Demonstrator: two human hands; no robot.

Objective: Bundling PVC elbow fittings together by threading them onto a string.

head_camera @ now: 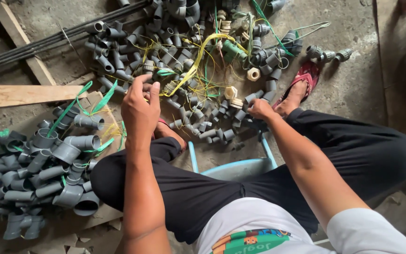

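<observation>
I sit on a light blue stool [240, 165] over a heap of small grey plastic pipe fittings [198, 70] tangled with yellow and green strings. My left hand [139, 106] reaches into the heap, fingers closing around a small fitting at its near left edge. My right hand [261, 110] is low at the heap's near right edge, fingers curled on grey fittings; what it grips is hidden. A green fitting [230, 49] and cream-coloured nuts [253, 74] lie among the grey ones.
A second pile of larger grey elbows and couplings [43, 174] lies on cardboard at the left. Wooden planks [22, 94] and dark pipes [48, 40] run across the upper left. My foot in a red sandal [301, 84] rests on the concrete floor.
</observation>
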